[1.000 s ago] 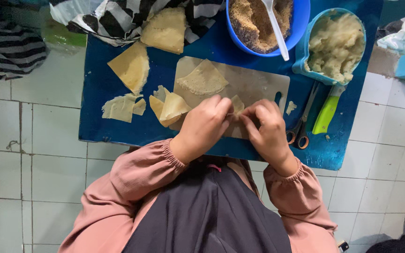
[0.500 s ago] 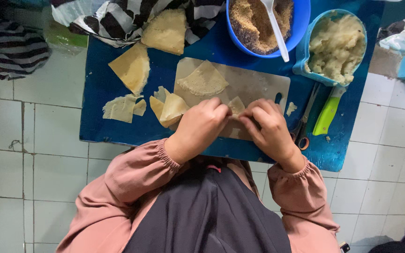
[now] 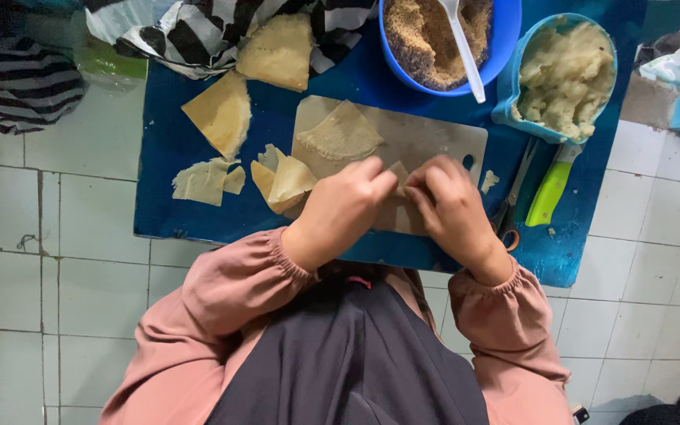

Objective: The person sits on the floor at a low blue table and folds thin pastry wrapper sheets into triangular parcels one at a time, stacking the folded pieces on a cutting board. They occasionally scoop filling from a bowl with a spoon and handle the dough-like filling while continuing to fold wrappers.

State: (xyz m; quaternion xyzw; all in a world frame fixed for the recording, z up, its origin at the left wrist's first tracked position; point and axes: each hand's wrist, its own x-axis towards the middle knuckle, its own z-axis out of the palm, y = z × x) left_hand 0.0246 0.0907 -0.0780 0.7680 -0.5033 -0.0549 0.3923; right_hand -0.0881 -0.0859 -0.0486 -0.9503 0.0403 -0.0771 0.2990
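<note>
Both hands meet over the cutting board's near edge: left hand and right hand pinch one small wrapper piece between fingertips, apparently folded; equally near.

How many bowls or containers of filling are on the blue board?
2: a round blue bowl of brown crumbs at the top centre with a white spoon in it, and a light blue container of pale mash to its right. None seems hidden.

Even, soft indoor light, faint shadows, sharp centre, slight wide-angle bend at edges
</note>
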